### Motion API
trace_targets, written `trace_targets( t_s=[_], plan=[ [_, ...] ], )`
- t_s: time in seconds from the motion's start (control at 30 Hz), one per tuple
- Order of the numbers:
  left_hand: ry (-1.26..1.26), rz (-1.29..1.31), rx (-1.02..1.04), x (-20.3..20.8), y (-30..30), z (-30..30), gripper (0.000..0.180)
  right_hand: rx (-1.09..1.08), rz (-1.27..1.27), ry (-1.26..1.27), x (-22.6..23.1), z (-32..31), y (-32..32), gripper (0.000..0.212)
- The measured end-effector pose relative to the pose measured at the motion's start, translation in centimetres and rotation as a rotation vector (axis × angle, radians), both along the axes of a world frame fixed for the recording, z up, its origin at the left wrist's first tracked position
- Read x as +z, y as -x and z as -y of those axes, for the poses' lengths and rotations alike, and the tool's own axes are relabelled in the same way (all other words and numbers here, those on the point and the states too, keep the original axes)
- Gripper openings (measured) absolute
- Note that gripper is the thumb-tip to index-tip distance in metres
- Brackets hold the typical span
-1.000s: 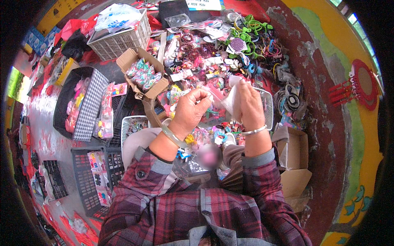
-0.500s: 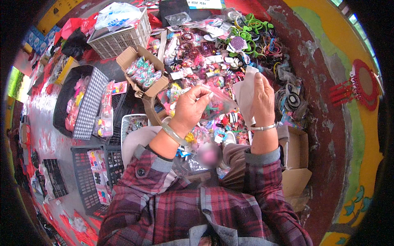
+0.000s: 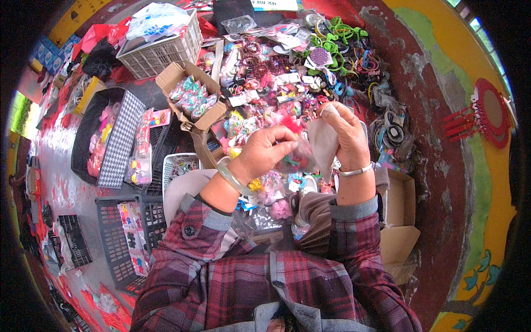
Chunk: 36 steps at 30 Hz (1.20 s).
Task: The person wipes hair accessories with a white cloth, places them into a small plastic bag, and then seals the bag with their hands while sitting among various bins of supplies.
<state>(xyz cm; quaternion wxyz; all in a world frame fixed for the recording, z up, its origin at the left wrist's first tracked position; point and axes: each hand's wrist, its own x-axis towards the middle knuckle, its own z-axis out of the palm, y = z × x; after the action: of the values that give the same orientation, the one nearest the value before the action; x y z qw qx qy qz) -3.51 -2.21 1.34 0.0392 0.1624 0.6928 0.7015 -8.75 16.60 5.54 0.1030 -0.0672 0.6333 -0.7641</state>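
Note:
My left hand (image 3: 261, 150), with a pale bangle at its wrist, is closed in a pinch on the edge of a clear plastic bag (image 3: 303, 159). Small coloured things show through or behind the bag. Just beyond the left fingertips is a bright red tuft (image 3: 291, 123); I cannot tell if the hand touches it. My right hand (image 3: 349, 137), with a silver bangle, pinches a thin whitish sheet (image 3: 321, 141) by its upper edge. The sheet hangs next to the bag, and whether it is paper or plastic is unclear.
A heap of hair accessories (image 3: 287, 83) spreads ahead, with green headbands (image 3: 337, 41) at its far right. At left stand an open carton (image 3: 213, 119) of small packets, a beige crate (image 3: 160, 58), a black bin (image 3: 83, 138) and a dark basket (image 3: 113, 243). Another carton (image 3: 401, 205) is at right.
My right fingers have bent from upright into a pinch at the sheet's top, and the sheet sits lower. My left hand has shifted slightly downward. The red tuft now shows beside it.

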Motion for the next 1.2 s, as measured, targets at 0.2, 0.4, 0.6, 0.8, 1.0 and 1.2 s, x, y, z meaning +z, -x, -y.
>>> trace_targets(
  t_s=[0.2, 0.4, 0.6, 0.8, 1.0, 1.2],
  plan=[
    [0.049, -0.312, -0.048, 0.0, -0.1, -0.4, 0.003, 0.127, 0.102, 0.068, 1.2, 0.2, -0.8, 0.025],
    [-0.041, -0.245, -0.062, -0.1, -0.2, -0.8, 0.003, 0.212, -0.277, -0.24, 0.1, 0.8, -0.6, 0.029],
    [-0.014, -0.214, -0.046, -0.6, 0.1, 0.1, 0.005, 0.171, -0.275, -0.335, 0.3, -0.8, 0.2, 0.029],
    [0.13, -0.051, -0.01, 0.7, -0.1, 0.6, 0.004, 0.148, -0.288, -0.607, 0.3, -4.7, 1.3, 0.017],
    [0.125, -0.175, 0.06, -1.1, 0.5, 0.4, 0.006, -0.132, -0.533, -0.842, 0.0, -4.4, 1.4, 0.011],
    [0.175, -0.034, 0.078, -1.6, 0.6, 0.5, 0.007, -0.351, -0.636, -0.619, 0.8, -3.4, 0.9, 0.016]
  ],
)
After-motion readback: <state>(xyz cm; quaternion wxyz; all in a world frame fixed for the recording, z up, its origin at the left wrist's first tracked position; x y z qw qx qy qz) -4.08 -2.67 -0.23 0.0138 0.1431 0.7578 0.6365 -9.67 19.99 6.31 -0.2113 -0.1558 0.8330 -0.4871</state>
